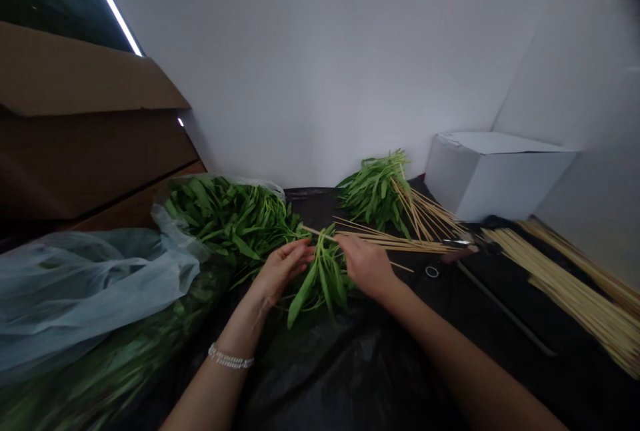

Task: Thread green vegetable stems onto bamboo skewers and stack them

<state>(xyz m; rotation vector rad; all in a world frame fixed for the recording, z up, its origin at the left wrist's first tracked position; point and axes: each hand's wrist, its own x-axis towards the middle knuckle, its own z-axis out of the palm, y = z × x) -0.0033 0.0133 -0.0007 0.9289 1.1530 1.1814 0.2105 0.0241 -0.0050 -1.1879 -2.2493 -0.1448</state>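
Observation:
My right hand [369,265] is closed on a thin wooden skewer [314,231], whose tip sticks out to the left and whose tail shows right of the hand. Leafy green stems [325,271] are threaded on it and hang down in front. Beside its tip, my left hand [286,269] has loosely curved fingers, with the thumb a little apart from them; a beaded bracelet is on that wrist. Left of it lies a big heap of loose greens [235,217] in a clear plastic bag [100,284].
Finished-looking skewered greens [375,191] lie at the back, above loose skewers [395,241]. At right are a skewer bundle [565,284], a dark-handled tool [457,254], a grey rod [505,311] and a white box [500,174]. Black sheeting [320,377] covers the surface; a cardboard box [90,84] stands left.

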